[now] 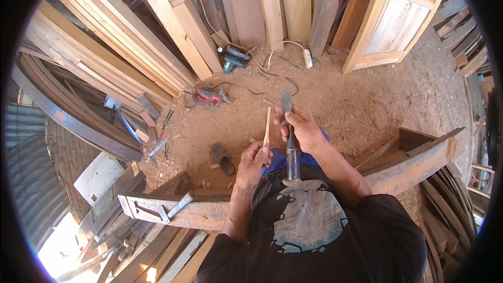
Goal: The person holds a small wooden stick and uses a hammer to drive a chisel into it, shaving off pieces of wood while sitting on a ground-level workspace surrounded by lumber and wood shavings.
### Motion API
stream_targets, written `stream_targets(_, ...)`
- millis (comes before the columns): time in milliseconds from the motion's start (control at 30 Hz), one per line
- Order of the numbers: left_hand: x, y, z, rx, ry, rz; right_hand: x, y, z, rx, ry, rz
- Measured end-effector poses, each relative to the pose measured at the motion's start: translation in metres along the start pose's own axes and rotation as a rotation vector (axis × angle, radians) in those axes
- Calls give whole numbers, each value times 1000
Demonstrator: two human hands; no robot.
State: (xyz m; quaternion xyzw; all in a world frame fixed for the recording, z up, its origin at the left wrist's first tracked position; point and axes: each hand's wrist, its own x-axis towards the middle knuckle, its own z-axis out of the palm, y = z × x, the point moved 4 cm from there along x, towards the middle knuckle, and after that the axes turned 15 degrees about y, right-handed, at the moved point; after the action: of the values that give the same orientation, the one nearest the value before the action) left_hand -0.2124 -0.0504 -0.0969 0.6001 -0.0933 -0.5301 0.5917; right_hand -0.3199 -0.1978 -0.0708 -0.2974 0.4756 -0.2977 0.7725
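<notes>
L hand (254,156) w/ wood strip (268,129), R hand (307,131) w/ chisel (292,149) just beside.

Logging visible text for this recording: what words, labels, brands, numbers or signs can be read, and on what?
No readable text in the picture.
Black shirt: grey and teal graphic, no legible letters.
Chisel in the right hand, red power tool, teal power tool: any markings are too small or blurred to read.
</notes>
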Motion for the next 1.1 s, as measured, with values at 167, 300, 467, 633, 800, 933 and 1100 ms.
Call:
stream_targets(167,22,-12,-5,7,56,42,7,3,-10,11,-3,85)
stream_targets(300,52,-61,-26,191,172,-53,16,10,-25,2,9,138)
stream_targets(467,105,-146,-64,524,279,-178,33,42,-65,-70,139,233)
stream_targets(633,225,-95,-74,907,403,182,40,39,-78,-81,235,251)
stream_targets(800,314,72,15,1108,548,591,53,20,-101,-62,333,188)
stream_targets(933,326,60,-9,1023,496,704,51,15,-85,-88,330,170)
stream_targets(1100,244,-74,-47,1161,110,142,48,47,-87,-129,305,183)
